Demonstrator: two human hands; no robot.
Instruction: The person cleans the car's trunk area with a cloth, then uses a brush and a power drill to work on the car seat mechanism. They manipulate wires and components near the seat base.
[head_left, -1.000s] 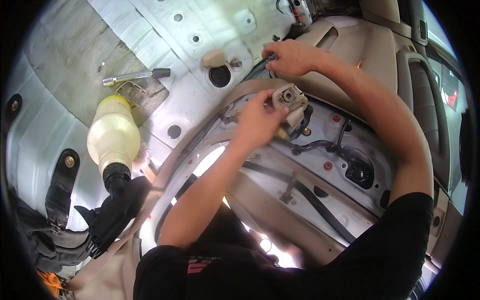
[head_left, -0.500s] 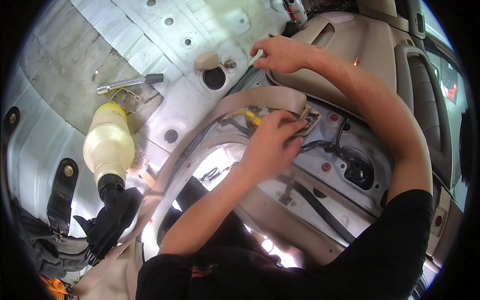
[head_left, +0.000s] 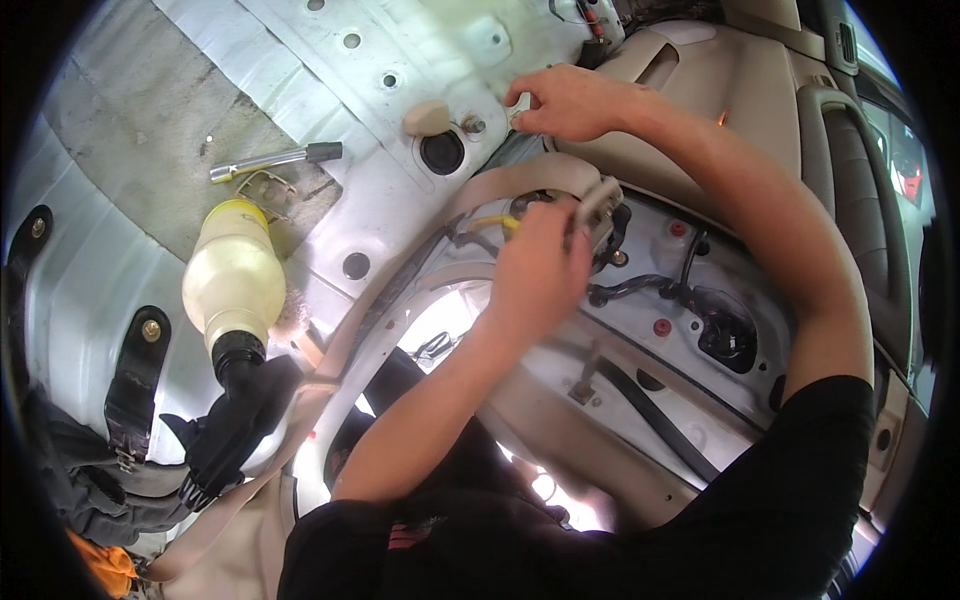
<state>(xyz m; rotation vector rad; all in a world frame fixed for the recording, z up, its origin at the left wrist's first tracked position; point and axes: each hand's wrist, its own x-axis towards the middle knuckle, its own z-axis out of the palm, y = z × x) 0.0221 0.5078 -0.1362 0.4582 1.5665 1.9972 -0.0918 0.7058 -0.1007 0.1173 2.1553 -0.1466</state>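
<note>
My left hand (head_left: 545, 265), smeared by motion, is closed around the near side of a seat belt retractor (head_left: 601, 208). Beige belt webbing (head_left: 530, 178) arcs from the retractor toward the lower left. A yellow connector (head_left: 492, 221) on a cable lies just left of that hand. Farther off, my right hand (head_left: 570, 103) is over the white metal floor beside a beige trim panel. Its thumb and forefinger are curled around a small pale thing that I cannot make out clearly. Close to its left are a threaded stud (head_left: 473, 125) and a beige cap (head_left: 427, 118).
On the left stands a cream plastic bottle-shaped part (head_left: 235, 275) with a black lower end (head_left: 235, 420). A ratchet handle (head_left: 275, 162) lies behind it near a metal bracket (head_left: 268, 190). Black wiring (head_left: 640, 290) runs across the bare metal panel at right. A brush (head_left: 295, 318) lies nearby.
The retractor has been tilted up and shifted slightly away from me, with my left hand turning along. My right hand stays near the same spot; the pale strip in it shows less now.
</note>
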